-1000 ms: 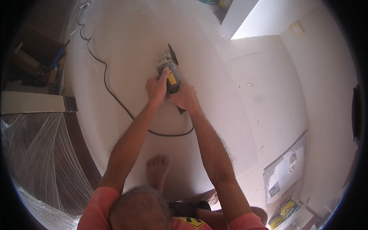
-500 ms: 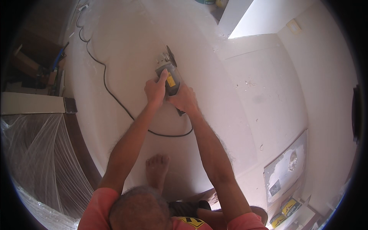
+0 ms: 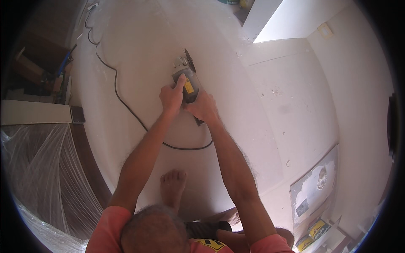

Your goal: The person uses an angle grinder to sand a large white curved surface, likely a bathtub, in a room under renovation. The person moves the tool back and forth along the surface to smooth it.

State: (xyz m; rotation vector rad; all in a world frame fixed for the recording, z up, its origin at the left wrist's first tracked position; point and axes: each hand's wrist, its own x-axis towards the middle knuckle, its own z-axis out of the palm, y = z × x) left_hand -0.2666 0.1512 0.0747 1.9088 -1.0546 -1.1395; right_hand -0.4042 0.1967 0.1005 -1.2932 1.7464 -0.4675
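Note:
An angle grinder (image 3: 189, 86) with a dark grey body, a yellow label and a metal gear head is held out in front of me. Its thin dark disc (image 3: 190, 60) stands edge-on at the far end. My left hand (image 3: 172, 98) is closed round the left side of the body, thumb laid along its top. Lower down, my right hand (image 3: 203, 106) wraps the rear of the body, and the dark tail end shows below it. From that side a black cord (image 3: 185, 149) loops left and runs up to the far left. Whether the disc touches the pale floor, I cannot tell.
Pale dust covers the floor (image 3: 139, 55). My bare foot (image 3: 173, 185) stands close below the cord. Thin plastic sheeting (image 3: 46, 168) drapes furniture at the left, with dark clutter beyond. On the right lie a stained white board (image 3: 314, 185) and yellow-black packages (image 3: 319, 229). A white panel (image 3: 261, 19) stands far right.
The grinder and both hands have shifted very slightly to the right in the picture. The grip on it looks the same.

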